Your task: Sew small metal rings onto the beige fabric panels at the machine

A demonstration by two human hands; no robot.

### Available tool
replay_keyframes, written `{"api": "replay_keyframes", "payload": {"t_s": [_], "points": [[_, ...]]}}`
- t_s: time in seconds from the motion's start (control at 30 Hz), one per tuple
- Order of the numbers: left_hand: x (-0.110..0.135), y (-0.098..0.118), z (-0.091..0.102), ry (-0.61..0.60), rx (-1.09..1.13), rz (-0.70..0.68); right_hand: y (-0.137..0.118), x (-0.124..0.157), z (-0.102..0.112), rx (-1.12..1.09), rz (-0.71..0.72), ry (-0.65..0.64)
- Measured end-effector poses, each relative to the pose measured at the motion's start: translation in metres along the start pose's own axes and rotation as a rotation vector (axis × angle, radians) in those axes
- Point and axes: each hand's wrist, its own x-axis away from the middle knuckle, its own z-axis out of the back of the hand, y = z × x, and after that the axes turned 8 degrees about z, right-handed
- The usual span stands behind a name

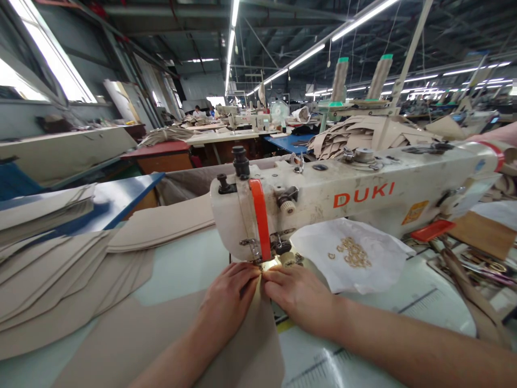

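A white sewing machine [311,194] with an orange stripe spans the middle of the view, its small lamp lit at the needle. Right under the needle, my left hand [230,291] and my right hand [294,293] meet, fingertips nearly touching. Both hands have their fingers closed at the edge of a beige fabric panel [246,345], which runs back towards me over the table. The needle tip and whatever lies directly between my fingertips are mostly hidden.
Stacked beige panels [52,280] spread over the left of the table. Behind the needle, gold-coloured rings [354,253] lie on a white cloth [383,269]. A red tray [433,230] and scissors [496,267] are at right. Thread cones [340,81] stand behind the machine.
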Motion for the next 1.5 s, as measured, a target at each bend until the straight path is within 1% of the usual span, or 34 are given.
{"api": "replay_keyframes", "payload": {"t_s": [0.2, 0.3, 0.4, 0.47, 0.53, 0.6, 0.67, 0.73, 0.9, 0.97, 1.2, 1.5], "points": [[0.003, 0.002, 0.0, 0.002, -0.044, -0.004, -0.001, 0.006, -0.005, -0.006, 0.009, 0.053], [0.009, 0.003, 0.002, -0.045, -0.105, 0.005, -0.003, 0.011, -0.004, -0.016, 0.06, 0.091], [0.015, 0.003, 0.004, -0.116, -0.195, 0.023, -0.004, 0.015, -0.004, -0.015, 0.131, 0.125], [0.018, 0.001, 0.004, -0.159, -0.251, -0.003, -0.004, 0.015, -0.004, -0.01, 0.155, 0.117], [0.02, -0.001, 0.004, -0.189, -0.285, -0.057, -0.004, 0.014, -0.004, -0.003, 0.161, 0.095], [0.021, -0.003, 0.002, -0.201, -0.296, -0.105, -0.003, 0.013, -0.003, 0.003, 0.159, 0.077], [0.021, -0.004, 0.002, -0.2, -0.29, -0.122, -0.003, 0.013, -0.003, 0.001, 0.162, 0.066], [0.021, -0.004, 0.002, -0.196, -0.272, -0.107, -0.003, 0.013, -0.003, -0.001, 0.161, 0.06], [0.019, 0.001, 0.005, -0.187, -0.214, -0.001, -0.003, 0.012, -0.005, 0.01, 0.153, 0.047], [0.018, 0.002, 0.006, -0.182, -0.206, 0.021, -0.004, 0.012, -0.005, 0.013, 0.148, 0.051], [0.012, 0.003, 0.008, -0.208, -0.272, 0.016, -0.004, 0.012, 0.001, -0.014, 0.122, 0.042], [0.011, 0.002, 0.007, -0.232, -0.3, 0.055, -0.002, 0.01, -0.006, -0.021, 0.141, 0.056]]}}
